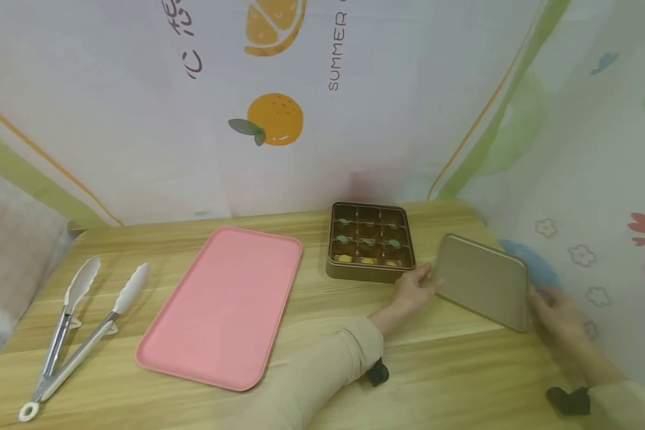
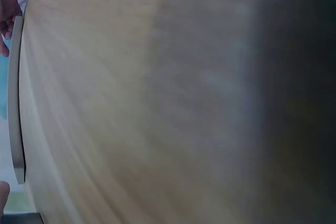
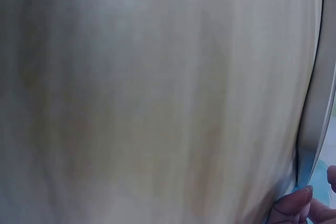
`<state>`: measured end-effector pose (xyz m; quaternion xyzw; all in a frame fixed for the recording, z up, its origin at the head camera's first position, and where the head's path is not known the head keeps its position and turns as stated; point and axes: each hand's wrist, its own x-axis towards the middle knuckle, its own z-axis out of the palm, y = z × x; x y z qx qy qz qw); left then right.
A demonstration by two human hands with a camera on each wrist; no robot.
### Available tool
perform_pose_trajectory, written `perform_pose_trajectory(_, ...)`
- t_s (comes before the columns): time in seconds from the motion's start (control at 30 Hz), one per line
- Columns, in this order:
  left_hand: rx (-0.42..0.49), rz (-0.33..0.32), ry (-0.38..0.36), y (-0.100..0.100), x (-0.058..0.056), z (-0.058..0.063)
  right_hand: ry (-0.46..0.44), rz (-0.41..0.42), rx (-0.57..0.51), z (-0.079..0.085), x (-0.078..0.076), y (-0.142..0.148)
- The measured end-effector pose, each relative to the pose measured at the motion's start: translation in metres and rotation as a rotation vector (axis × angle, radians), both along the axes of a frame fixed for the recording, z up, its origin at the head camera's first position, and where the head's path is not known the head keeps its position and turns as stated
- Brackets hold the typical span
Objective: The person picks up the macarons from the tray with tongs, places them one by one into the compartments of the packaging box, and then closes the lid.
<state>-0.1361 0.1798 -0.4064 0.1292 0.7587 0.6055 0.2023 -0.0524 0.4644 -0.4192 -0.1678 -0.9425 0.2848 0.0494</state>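
A flat bronze-coloured tin lid (image 1: 481,280) lies on the table at the right. My left hand (image 1: 415,288) is between its left edge and the front right corner of an uncovered square tin box (image 1: 371,273). The fingers are loosely bent and hold nothing. My right hand (image 1: 561,316), blurred, is at the lid's right edge, its fingertips (image 3: 294,205) close to the lid's end in the right wrist view; contact is hard to judge. Inside the box a divided insert (image 1: 369,233) has several compartments with small green and yellow pieces in some.
A pink tray (image 1: 220,310) lies left of the box. Farther left, metal tongs with white tips (image 1: 83,340) lie spread apart. Printed cloth (image 1: 376,119) hangs behind the table, and more cloth (image 1: 613,239) borders its right side.
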Motion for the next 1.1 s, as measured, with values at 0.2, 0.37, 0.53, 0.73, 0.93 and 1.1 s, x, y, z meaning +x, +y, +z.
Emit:
perform_pose_trajectory(0.2,0.012,-0.023,0.048,0.011,-0.002,-0.002,-0.025,0.021,0.016,-0.001,-0.002,-0.002)
perform_pose_trajectory(0.37,0.024,-0.005,0.004,0.019,-0.008,-0.003,-0.092,0.034,-0.043,0.001,-0.005,-0.002)
perform_pose_trajectory(0.53,-0.038,0.003,-0.027,0.028,-0.013,-0.005,-0.106,0.033,-0.036,0.001,-0.006,-0.001)
perform_pose_trajectory(0.73,-0.062,0.042,-0.002,0.038,-0.016,-0.006,-0.124,0.039,-0.047,0.003,-0.007,-0.003)
perform_pose_trajectory(0.93,-0.085,0.024,0.013,0.043,-0.017,-0.008,-0.145,0.044,-0.108,-0.001,-0.007,0.001)
perform_pose_trajectory(1.1,-0.1,0.04,-0.003,0.045,-0.018,-0.008,-0.135,0.054,-0.099,-0.001,-0.006,0.002)
